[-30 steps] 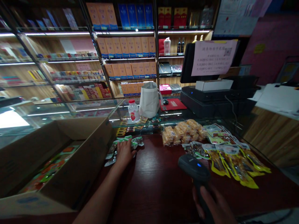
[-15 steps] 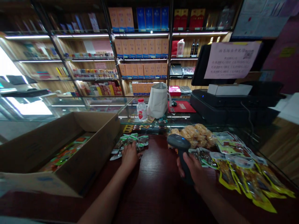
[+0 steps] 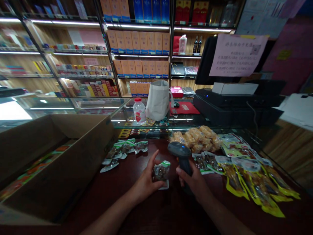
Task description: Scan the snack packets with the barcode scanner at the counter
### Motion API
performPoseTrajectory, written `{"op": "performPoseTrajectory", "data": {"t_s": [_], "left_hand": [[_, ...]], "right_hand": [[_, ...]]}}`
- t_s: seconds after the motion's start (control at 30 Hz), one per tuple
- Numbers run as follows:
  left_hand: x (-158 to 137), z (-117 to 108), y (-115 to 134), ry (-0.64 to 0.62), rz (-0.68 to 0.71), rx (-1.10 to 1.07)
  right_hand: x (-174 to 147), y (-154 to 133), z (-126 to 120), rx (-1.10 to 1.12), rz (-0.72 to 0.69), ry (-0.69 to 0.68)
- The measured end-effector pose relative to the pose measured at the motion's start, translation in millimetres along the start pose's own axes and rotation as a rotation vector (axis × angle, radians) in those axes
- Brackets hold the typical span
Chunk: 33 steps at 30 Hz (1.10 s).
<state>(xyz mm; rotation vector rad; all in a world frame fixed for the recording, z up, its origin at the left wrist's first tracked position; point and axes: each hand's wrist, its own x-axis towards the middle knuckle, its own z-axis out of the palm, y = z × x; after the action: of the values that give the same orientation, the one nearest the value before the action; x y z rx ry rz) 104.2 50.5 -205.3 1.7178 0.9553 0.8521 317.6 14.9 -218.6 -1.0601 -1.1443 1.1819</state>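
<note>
In the middle of the counter, my left hand [image 3: 146,182] has thumb and forefinger curved around the edges of a small clear snack packet [image 3: 161,171] with a green strip and dark contents. My right hand [image 3: 193,181] is wrapped around the handle of a dark barcode scanner [image 3: 179,150], whose head points left over the counter. Several similar green-and-clear packets [image 3: 126,147] lie in a loose pile to the left. More of these packets [image 3: 207,162] rest beyond my right hand.
An open cardboard box [image 3: 80,169] holding orange-green packets stands at left. To the right lie a bundle of wrapped golden snacks [image 3: 198,138] and yellow-edged pouches [image 3: 254,182]. A red-capped bottle [image 3: 139,112], white bag [image 3: 157,101] and monitor [image 3: 207,62] stand behind.
My left hand has left the pile on the left and moved right and nearer with one packet. My right hand still grips the scanner; the view has shifted.
</note>
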Motion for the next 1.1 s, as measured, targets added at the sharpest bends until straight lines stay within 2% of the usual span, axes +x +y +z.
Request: {"op": "performPoseTrajectory", "data": {"t_s": [0.17, 0.27, 0.43, 0.6, 0.7, 0.77, 0.97, 1.1], "left_hand": [[-13.6, 7.2, 3.8, -0.236, 0.066, 0.046], [-15.2, 12.0, 5.2, -0.244, 0.033, -0.057], [-2.3, 13.3, 2.1, -0.037, -0.213, -0.452], [2.4, 6.4, 5.2, 0.011, -0.311, -0.591], [1.7, 4.9, 7.0, 0.015, -0.317, -0.645], [3.0, 2.5, 5.5, 0.065, -0.310, -0.633], [14.0, -21.1, -4.5, 0.408, -0.159, -0.504], [21.2, -36.4, -10.1, 0.547, -0.084, -0.416]], "right_hand": [[0.6, 0.7, -1.3, -0.039, 0.045, -0.023], [-2.6, 2.2, 1.6, -0.038, 0.077, -0.037], [-5.4, 1.8, -2.9, -0.031, 0.069, -0.042], [-8.1, -0.4, -3.7, -0.047, 0.040, -0.056], [-8.7, 0.8, -1.9, -0.058, 0.033, -0.050], [-8.1, 1.8, -1.6, -0.062, 0.018, -0.037], [-7.1, -1.5, -2.1, -0.078, -0.058, -0.004], [-11.4, -3.8, 0.1, -0.133, -0.088, -0.065]]}}
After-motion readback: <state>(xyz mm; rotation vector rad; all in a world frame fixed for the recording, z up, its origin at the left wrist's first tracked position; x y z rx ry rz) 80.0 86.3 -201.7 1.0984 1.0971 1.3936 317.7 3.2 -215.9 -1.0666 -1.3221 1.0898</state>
